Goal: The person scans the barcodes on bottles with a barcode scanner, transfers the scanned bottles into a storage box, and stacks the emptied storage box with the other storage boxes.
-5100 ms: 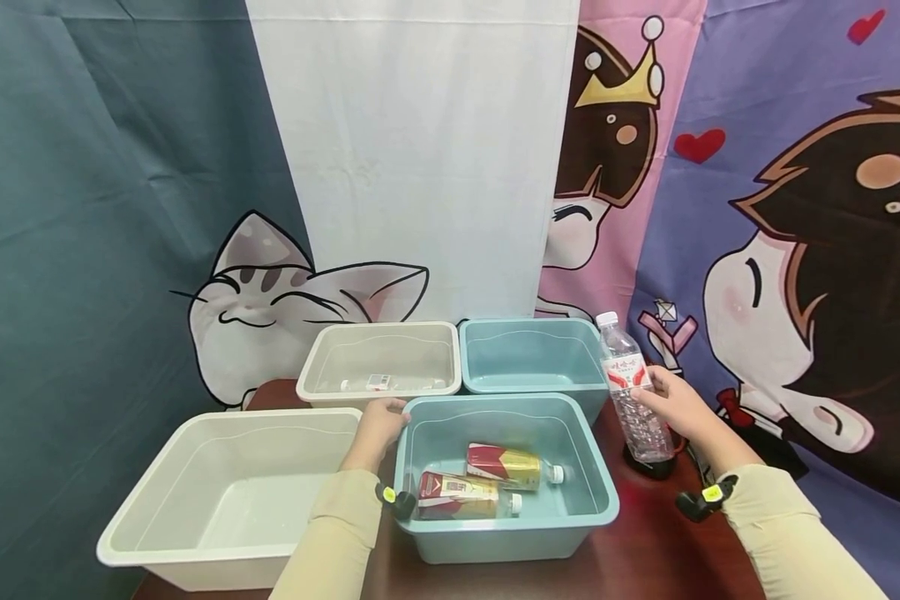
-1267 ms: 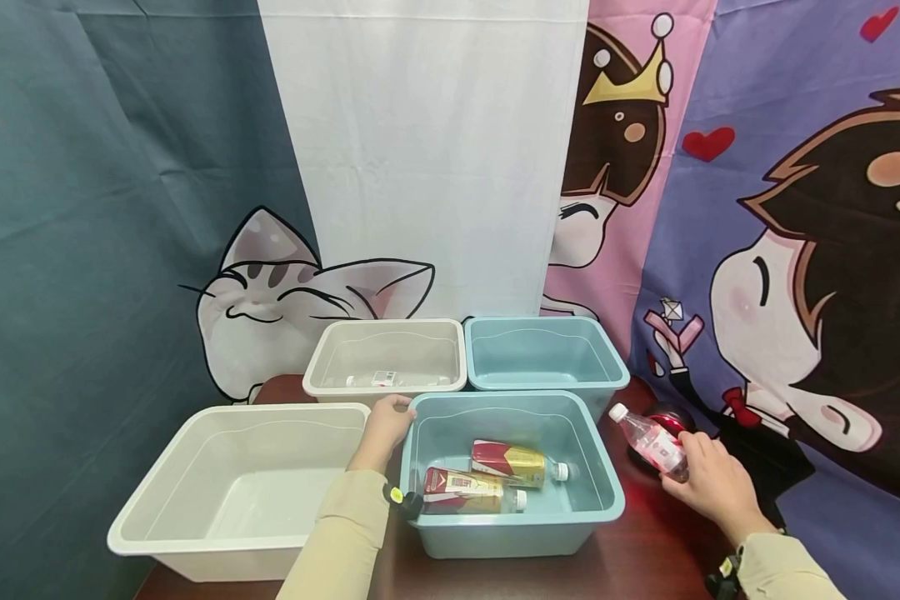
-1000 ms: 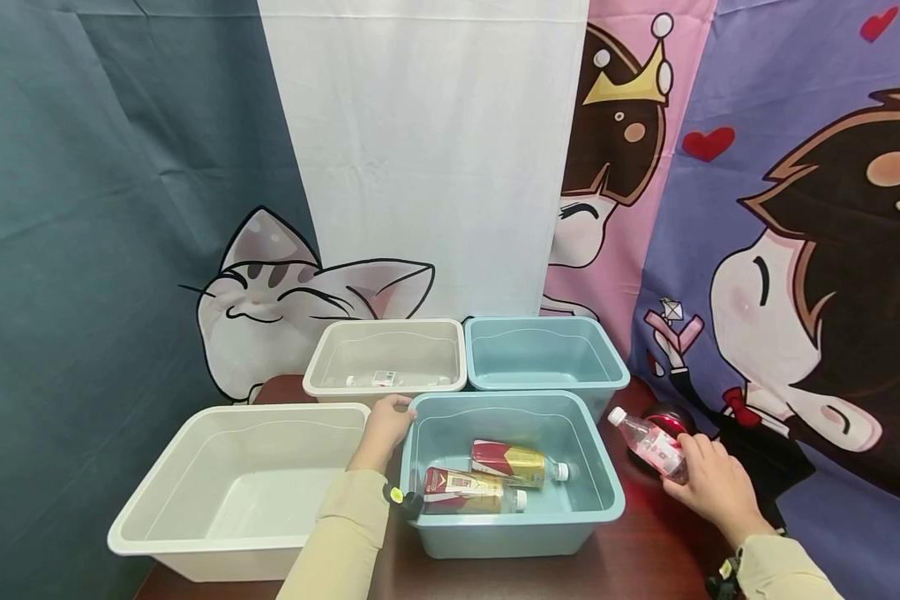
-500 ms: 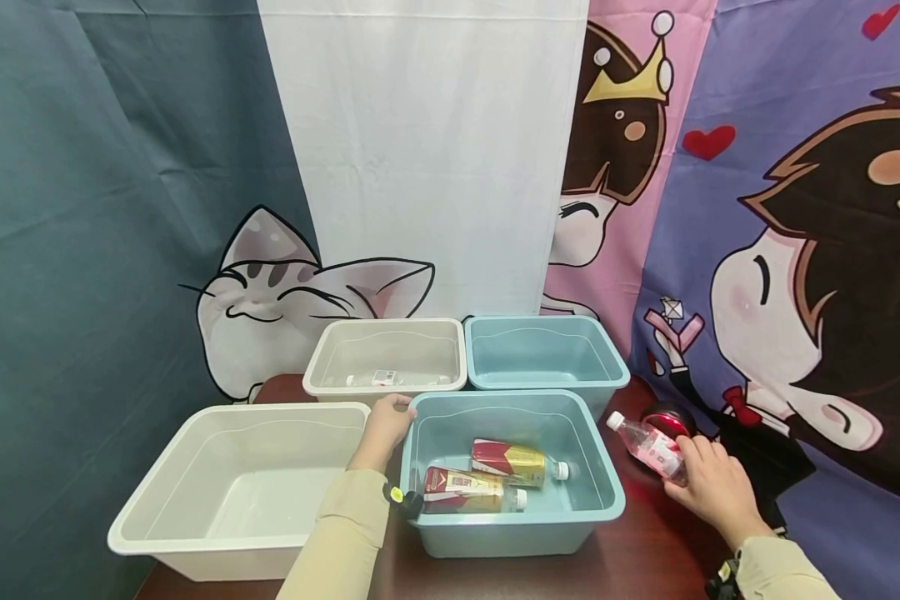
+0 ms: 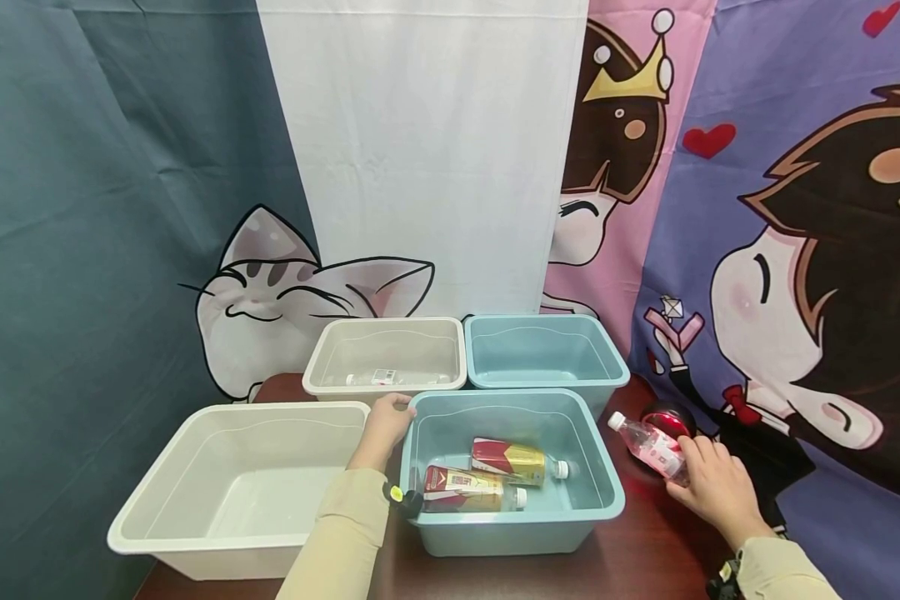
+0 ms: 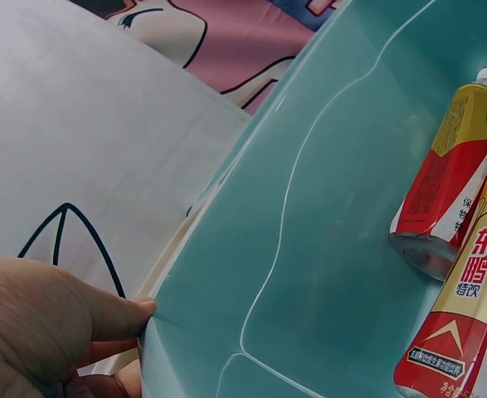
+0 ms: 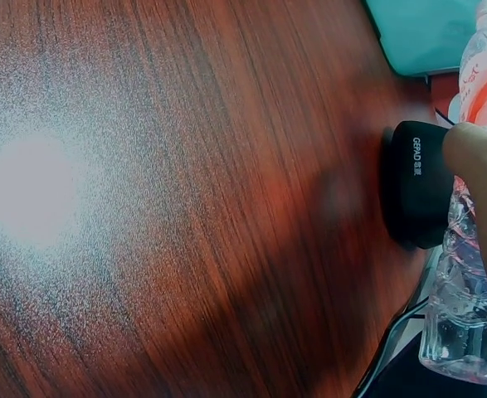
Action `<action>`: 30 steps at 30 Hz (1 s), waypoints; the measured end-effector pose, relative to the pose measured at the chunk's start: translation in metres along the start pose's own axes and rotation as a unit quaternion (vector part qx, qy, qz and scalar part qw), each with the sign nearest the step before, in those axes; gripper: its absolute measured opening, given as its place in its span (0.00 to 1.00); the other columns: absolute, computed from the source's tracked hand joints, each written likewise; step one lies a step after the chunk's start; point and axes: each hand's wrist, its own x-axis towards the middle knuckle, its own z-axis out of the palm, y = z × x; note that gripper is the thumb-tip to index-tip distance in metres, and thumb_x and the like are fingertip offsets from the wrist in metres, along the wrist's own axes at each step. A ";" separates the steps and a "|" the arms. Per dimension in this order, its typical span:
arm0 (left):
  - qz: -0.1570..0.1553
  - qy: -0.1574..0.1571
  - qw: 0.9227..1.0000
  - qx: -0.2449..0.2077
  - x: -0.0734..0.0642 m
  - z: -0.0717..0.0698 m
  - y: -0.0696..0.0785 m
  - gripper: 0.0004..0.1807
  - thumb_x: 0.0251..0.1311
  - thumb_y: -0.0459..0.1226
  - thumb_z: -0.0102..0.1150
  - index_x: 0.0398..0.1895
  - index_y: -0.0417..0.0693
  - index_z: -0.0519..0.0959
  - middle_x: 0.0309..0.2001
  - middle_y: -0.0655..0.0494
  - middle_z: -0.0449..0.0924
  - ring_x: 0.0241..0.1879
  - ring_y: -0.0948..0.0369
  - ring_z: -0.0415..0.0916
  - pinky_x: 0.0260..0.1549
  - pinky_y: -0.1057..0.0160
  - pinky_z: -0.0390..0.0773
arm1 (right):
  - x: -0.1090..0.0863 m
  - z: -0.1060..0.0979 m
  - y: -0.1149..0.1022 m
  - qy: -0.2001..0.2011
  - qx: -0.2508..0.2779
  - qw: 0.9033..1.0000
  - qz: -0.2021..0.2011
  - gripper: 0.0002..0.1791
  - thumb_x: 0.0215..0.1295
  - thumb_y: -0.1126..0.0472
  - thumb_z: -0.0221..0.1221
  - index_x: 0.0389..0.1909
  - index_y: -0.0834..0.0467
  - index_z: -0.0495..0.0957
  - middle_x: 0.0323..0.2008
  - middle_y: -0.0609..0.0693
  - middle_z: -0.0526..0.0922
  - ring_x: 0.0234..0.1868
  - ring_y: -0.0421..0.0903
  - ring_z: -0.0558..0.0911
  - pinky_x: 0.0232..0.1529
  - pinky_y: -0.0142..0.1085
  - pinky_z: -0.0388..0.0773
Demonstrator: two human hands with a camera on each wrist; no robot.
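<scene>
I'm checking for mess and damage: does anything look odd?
Possibly: the clear plastic bottle with a red-and-white label, held in the right hand, looks crinkled toward its base: dents or moulded ridges, I can't tell. No spill shows.

Arms (image 5: 333, 533) reach forward and apart; left hand (image 5: 382, 431) pinches, right hand (image 5: 716, 486) grips

From the head, wide, looking forward and down past left hand (image 5: 381, 433) and right hand (image 5: 716, 490) over the surface (image 5: 510, 577) to the printed curtain (image 5: 427, 167). From the left wrist, close behind that hand, tilted, facing across the near blue tub (image 6: 218, 249), shared with the head view. From the right wrist, close, aimed steeply down at the same surface, sharing the clear bottle (image 7: 465, 311) with the head view.
</scene>
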 end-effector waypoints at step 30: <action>0.004 0.002 1.000 0.000 -0.001 0.000 0.001 0.19 0.66 0.36 0.60 0.58 0.38 0.79 0.59 0.36 0.79 0.61 0.37 0.73 0.60 0.37 0.72 | 0.014 0.009 -0.010 0.028 0.005 1.000 -0.010 0.44 0.31 0.49 0.79 0.52 0.62 0.71 0.40 0.62 0.73 0.40 0.63 0.73 0.32 0.57 0.73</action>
